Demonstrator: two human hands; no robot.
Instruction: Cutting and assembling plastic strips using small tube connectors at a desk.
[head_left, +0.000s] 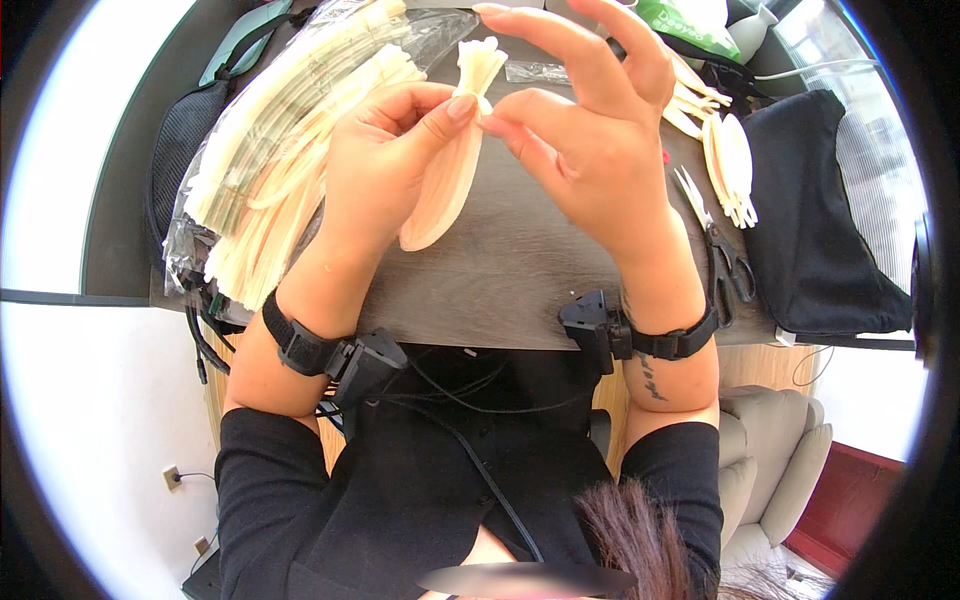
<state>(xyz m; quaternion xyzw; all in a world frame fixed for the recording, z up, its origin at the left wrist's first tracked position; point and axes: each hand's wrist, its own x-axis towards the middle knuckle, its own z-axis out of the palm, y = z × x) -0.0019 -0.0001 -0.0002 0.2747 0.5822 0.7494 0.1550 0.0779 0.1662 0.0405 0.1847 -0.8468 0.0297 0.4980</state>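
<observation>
A cream, petal-shaped piece of pipe cleaners (440, 200) hangs above the desk, its rounded end down and its short, frayed-looking ends up. My left hand (380, 155) grips its narrow neck between thumb and fingers. At the same neck, the thumb and index finger of my right hand (600, 110) are pinched together, while the other fingers stretch upward. Whatever lies between those two right fingertips is too small to make out clearly. Loose cream pipe cleaners (285, 165) lie in a thick bundle to the left, partly in clear plastic.
Black-handled scissors (722, 255) lie open on the desk (500, 290) to the right. Beyond them are several similar cream petal pieces (728, 165). A black cloth pouch (825, 215) sits at the right edge. A green and white bag (690, 22) and a white vase (752, 35) stand behind.
</observation>
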